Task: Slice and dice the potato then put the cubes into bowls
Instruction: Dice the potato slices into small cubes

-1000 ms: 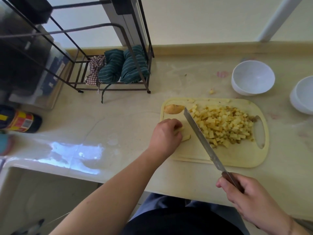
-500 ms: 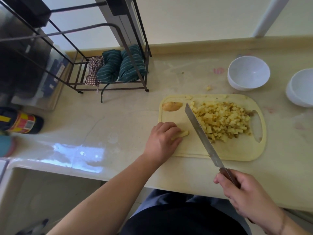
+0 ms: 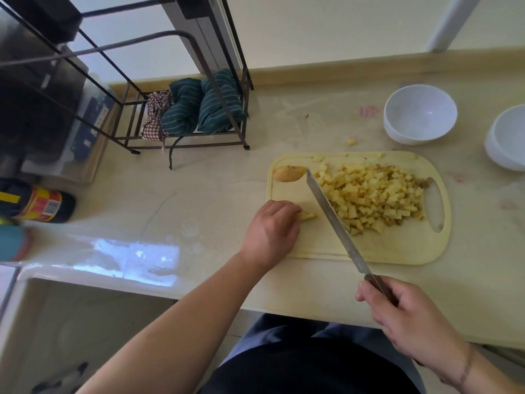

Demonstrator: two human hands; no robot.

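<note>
A pale yellow cutting board (image 3: 397, 251) lies on the counter. A heap of diced potato cubes (image 3: 369, 194) covers its right half. A potato end piece with skin (image 3: 288, 173) sits at the board's far left corner. My left hand (image 3: 272, 231) holds down a few potato strips (image 3: 308, 215) at the board's left edge. My right hand (image 3: 403, 314) grips the handle of a long knife (image 3: 329, 211), whose blade runs diagonally over the board between the strips and the heap. Two white bowls stand empty, one (image 3: 420, 113) behind the board and one (image 3: 508, 137) at the right edge.
A dark wire rack (image 3: 184, 137) with rolled green striped cloths (image 3: 204, 105) stands at the back left. A can (image 3: 34, 204) lies on its side at the far left. A sink (image 3: 71, 331) opens at the lower left. One loose cube (image 3: 351, 141) lies behind the board.
The knife blade has shifted slightly right toward the heap. My left hand has stayed on the potato strips at the board's left edge.
</note>
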